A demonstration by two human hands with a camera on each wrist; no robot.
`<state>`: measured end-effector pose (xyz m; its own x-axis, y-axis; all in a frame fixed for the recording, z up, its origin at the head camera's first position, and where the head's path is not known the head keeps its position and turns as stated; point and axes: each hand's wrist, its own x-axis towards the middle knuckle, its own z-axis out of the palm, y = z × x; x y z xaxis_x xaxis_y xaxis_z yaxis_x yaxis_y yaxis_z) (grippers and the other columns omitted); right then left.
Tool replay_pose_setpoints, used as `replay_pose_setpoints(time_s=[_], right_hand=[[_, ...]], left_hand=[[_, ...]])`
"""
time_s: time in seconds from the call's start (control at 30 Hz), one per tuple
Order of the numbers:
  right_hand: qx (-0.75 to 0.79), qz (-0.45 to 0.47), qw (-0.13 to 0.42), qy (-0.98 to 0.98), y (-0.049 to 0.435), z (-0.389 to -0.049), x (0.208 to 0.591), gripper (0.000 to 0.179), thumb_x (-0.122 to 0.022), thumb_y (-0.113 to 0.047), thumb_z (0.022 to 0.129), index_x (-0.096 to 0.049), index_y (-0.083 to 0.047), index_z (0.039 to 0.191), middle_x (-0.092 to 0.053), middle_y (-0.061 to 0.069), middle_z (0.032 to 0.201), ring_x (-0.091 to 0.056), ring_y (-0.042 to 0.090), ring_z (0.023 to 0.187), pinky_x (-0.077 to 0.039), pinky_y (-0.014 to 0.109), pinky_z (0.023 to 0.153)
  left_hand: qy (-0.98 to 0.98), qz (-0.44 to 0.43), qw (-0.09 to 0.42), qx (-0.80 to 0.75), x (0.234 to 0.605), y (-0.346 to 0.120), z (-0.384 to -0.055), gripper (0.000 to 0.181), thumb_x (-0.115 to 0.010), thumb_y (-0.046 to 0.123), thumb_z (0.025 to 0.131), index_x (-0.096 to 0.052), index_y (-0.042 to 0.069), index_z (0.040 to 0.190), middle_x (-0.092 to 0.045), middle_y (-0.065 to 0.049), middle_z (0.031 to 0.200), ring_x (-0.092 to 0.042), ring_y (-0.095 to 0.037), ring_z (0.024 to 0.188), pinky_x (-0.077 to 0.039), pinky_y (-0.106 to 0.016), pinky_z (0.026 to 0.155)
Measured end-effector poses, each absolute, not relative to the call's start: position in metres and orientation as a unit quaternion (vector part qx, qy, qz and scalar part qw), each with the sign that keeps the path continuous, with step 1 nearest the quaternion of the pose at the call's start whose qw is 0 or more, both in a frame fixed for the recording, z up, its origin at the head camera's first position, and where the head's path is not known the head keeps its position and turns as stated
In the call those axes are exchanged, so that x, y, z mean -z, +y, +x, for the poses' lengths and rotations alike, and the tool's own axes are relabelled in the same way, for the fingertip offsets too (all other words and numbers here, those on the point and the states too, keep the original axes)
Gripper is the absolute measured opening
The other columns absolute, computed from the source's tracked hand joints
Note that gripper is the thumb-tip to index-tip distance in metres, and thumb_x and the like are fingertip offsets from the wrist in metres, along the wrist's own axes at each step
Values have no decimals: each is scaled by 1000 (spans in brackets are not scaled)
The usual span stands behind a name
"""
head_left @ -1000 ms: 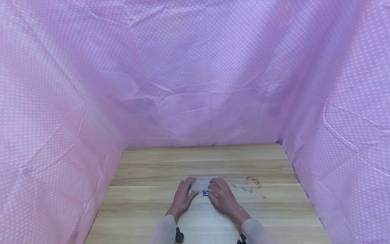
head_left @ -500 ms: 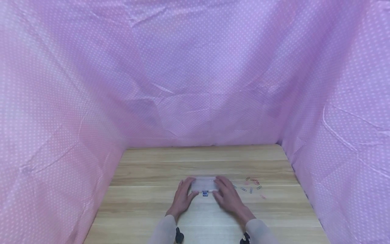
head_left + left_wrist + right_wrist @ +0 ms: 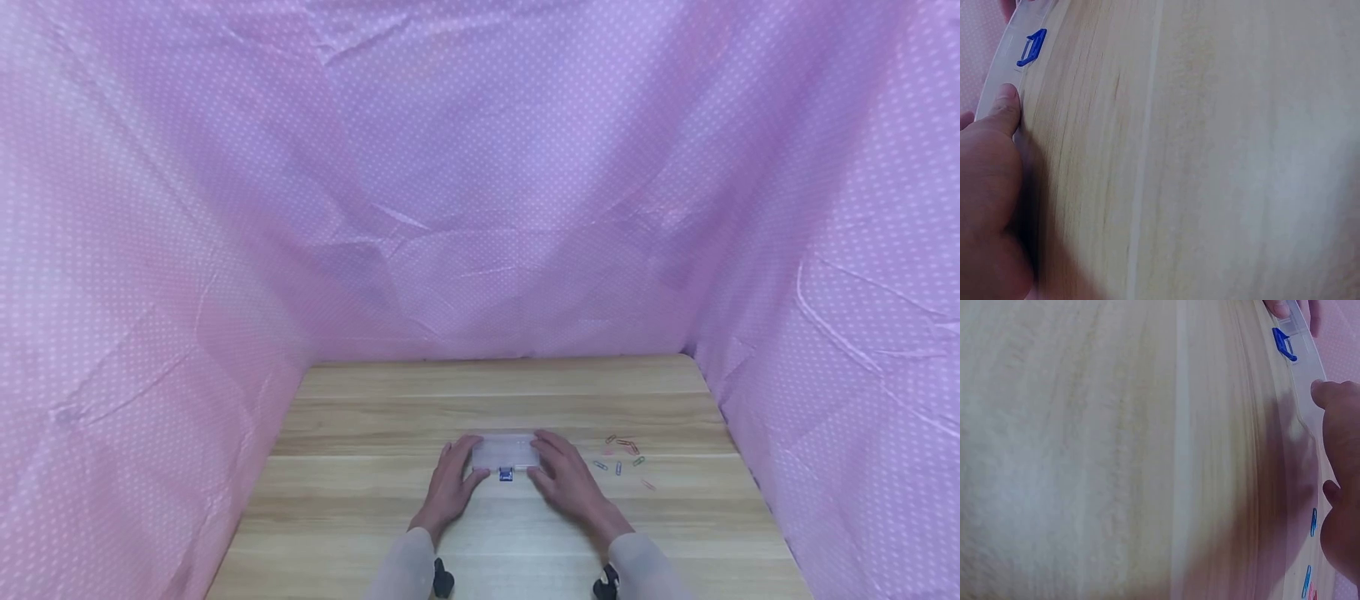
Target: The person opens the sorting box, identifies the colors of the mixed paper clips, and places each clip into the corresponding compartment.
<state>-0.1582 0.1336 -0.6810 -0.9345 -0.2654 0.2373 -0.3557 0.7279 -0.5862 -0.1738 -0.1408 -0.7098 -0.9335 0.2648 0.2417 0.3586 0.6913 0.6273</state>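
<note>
A clear plastic box with a blue latch lies lengthwise across the table in front of me. My left hand grips its left end, thumb at the near side and fingers at the far side. At the opposite end, my right hand holds the box in the same way. Both wrist views show a thumb against the near wall, with the blue latch sticking out from that wall between the two thumbs. The fingers behind the box are mostly hidden in these close views.
Several coloured paper clips lie scattered to the right of my right hand; a blue one shows in the right wrist view. Pink dotted cloth surrounds the wooden table at the back and sides.
My right hand has shifted right, from near the latch to the box's right end, uncovering more of the box. The left hand and the box stay in place.
</note>
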Motion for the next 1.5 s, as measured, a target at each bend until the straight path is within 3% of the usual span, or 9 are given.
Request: replay_pose_setpoints(time_s=[0.27, 0.5, 0.83, 1.0, 1.2, 1.5], right_hand=[[-349, 158, 47, -923, 137, -160, 679, 53, -72, -40, 97, -62, -15, 142, -50, 6, 161, -45, 29, 150, -35, 56, 128], [-366, 149, 74, -916, 137, -162, 679, 48, -75, -37, 95, -67, -14, 136, -58, 5, 153, -50, 28, 146, -39, 55, 125], [-391, 143, 111, -902, 135, -166, 677, 42, -77, -32, 94, -71, -8, 127, -68, 11, 139, -59, 28, 134, -47, 53, 119], [-419, 112, 109, -895, 133, -166, 671, 38, -75, -32, 95, -71, -11, 126, -70, 9, 134, -62, 26, 128, -53, 54, 113], [-430, 90, 100, -893, 131, -170, 668, 33, -70, -33, 99, -71, -14, 126, -69, 1, 132, -62, 24, 127, -53, 52, 113], [-462, 58, 114, -878, 127, -174, 663, 23, -74, -28, 96, -74, -16, 116, -73, -1, 124, -65, 23, 124, -53, 52, 113]], left_hand=[[-919, -163, 68, 351, 709, -140, -173, 62, -73, 34, 95, -49, 21, 151, -56, -5, 155, -49, -29, 148, -23, -56, 133], [-927, -130, 29, 352, 709, -139, -174, 68, -70, 41, 97, -42, 23, 156, -49, -2, 161, -44, -24, 152, -17, -47, 136], [-927, -82, -1, 366, 708, -139, -169, 78, -69, 47, 96, -32, 28, 162, -48, -4, 163, -31, -42, 157, -28, -64, 129], [-926, -83, -4, 369, 707, -138, -170, 79, -69, 46, 96, -30, 28, 163, -47, -4, 163, -33, -36, 157, -25, -60, 131], [-926, -81, -5, 368, 709, -139, -171, 78, -68, 47, 97, -29, 30, 162, -50, -5, 161, -33, -39, 157, -29, -63, 129], [-927, -82, -8, 367, 710, -140, -173, 80, -68, 45, 98, -26, 30, 163, -55, -6, 157, -33, -34, 157, -24, -58, 132]])
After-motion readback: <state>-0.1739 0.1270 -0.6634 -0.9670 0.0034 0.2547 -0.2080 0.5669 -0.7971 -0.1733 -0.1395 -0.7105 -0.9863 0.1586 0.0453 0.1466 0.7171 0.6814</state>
